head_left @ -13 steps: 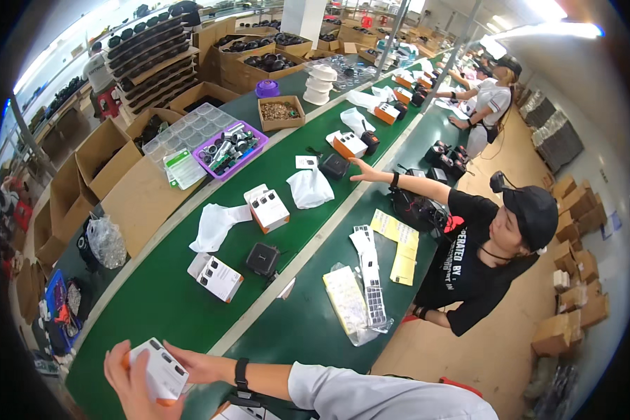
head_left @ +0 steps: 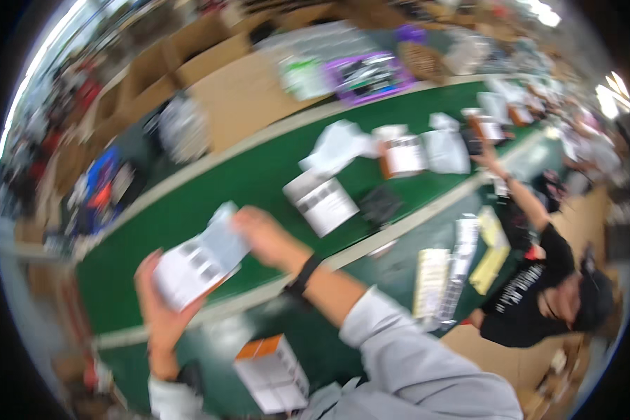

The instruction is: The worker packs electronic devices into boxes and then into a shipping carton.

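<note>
Box: a small white cardboard carton with grey printed panels (head_left: pixel 189 269), held above the green conveyor belt (head_left: pixel 245 182).
Left hand (head_left: pixel 157 301): curled under the carton's lower end, gripping it.
Right hand (head_left: pixel 266 238): fingers on the upper flap (blurred; exact pinch cannot be told).
Handling: likely light, stiff-walled, crushable; best held by opposite edges.
</note>
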### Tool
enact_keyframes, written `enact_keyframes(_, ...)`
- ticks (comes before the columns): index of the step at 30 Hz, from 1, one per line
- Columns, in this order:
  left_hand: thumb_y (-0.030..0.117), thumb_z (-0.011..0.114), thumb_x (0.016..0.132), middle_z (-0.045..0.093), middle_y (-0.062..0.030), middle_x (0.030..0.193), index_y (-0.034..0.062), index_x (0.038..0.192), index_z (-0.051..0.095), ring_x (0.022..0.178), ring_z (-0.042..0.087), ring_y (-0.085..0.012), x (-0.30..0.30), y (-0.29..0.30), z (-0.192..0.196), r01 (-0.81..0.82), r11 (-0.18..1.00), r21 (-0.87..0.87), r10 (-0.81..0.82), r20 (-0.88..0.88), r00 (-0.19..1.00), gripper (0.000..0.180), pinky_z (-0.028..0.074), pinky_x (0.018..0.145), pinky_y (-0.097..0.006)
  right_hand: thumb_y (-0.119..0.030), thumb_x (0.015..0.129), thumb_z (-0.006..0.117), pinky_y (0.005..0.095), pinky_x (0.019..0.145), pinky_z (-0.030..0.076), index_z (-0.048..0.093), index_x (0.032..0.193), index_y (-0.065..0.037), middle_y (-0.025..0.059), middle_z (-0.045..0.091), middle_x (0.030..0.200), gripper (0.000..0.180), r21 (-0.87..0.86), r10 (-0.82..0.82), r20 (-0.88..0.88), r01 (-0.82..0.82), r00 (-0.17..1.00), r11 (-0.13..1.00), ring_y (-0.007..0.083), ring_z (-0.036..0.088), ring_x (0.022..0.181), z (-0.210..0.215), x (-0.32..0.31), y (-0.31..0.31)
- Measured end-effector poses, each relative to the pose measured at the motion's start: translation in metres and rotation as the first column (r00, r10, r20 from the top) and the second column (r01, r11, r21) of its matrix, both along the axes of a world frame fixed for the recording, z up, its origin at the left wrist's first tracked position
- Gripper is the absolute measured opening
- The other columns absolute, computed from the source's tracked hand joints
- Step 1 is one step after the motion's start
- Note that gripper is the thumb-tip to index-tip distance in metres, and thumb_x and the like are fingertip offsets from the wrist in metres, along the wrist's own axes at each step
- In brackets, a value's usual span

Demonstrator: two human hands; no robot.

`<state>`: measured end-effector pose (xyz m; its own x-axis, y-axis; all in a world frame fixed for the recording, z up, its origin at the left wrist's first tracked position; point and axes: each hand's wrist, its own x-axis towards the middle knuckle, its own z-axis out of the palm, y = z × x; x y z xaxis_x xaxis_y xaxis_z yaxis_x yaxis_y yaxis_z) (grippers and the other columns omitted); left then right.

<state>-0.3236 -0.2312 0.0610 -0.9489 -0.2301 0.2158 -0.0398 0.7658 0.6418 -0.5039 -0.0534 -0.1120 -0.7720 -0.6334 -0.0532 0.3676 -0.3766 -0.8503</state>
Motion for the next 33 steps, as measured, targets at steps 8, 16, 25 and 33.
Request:
enact_keyframes(8, 0.021, 0.097, 0.058, 0.049, -0.0175, 0.146, 0.0035, 0.149, 0.043, 0.137, 0.048, -0.0342, 0.031, -0.015, -0.039, 0.061, 0.995, -0.083, -0.045, 0.175, 0.983, 0.107, 0.038, 0.116, -0.043, -0.023, 0.096, 0.072, 0.039, 0.072, 0.05, 0.056, 0.094, -0.006, 0.0112, 0.062, 0.089, 0.023, 0.57, 0.216, -0.608, 0.23, 0.764, 0.789, 0.0287, 0.061, 0.08, -0.002, -0.033, -0.043)
enact_keyframes(16, 0.02, 0.099, 0.057, 0.045, -0.0208, 0.149, 0.0001, 0.156, 0.032, 0.139, 0.044, -0.0385, 0.045, -0.057, -0.064, -0.141, 0.984, -0.112, 0.137, -0.045, 0.99, 0.121, 0.038, 0.117, -0.045, -0.025, 0.081, 0.081, 0.0447, 0.106, 0.046, 0.06, 0.13, -0.009, 0.0083, 0.061, 0.134, 0.056, 0.434, 0.332, -0.901, 0.597, 0.28, 0.675, 0.0289, 0.056, 0.13, 0.007, 0.012, -0.015)
enact_keyframes(25, 0.017, 0.098, 0.058, 0.043, -0.0249, 0.146, -0.0011, 0.156, 0.023, 0.135, 0.042, -0.0447, 0.076, -0.033, -0.189, -0.364, 0.916, -0.17, 0.396, 0.233, 0.888, 0.125, 0.039, 0.115, -0.051, -0.01, 0.082, 0.065, 0.0384, 0.084, 0.052, 0.065, 0.098, -0.011, 0.0019, 0.066, 0.101, 0.017, 0.361, 0.481, -0.87, 0.529, -0.105, 0.768, 0.0209, 0.066, 0.102, -0.037, 0.008, 0.027)
enact_keyframes(33, 0.022, 0.098, 0.063, 0.041, -0.0256, 0.147, -0.0007, 0.154, 0.022, 0.132, 0.049, -0.0452, 0.061, -0.024, -0.202, -0.489, 0.864, -0.117, 0.497, 0.353, 0.793, 0.121, 0.046, 0.11, -0.047, -0.009, 0.082, 0.067, 0.0379, 0.075, 0.051, 0.062, 0.094, -0.01, 0.0044, 0.065, 0.083, 0.013, 0.263, 0.321, -0.947, 0.604, 0.012, 0.752, 0.0228, 0.066, 0.079, 0.035, 0.003, 0.036)
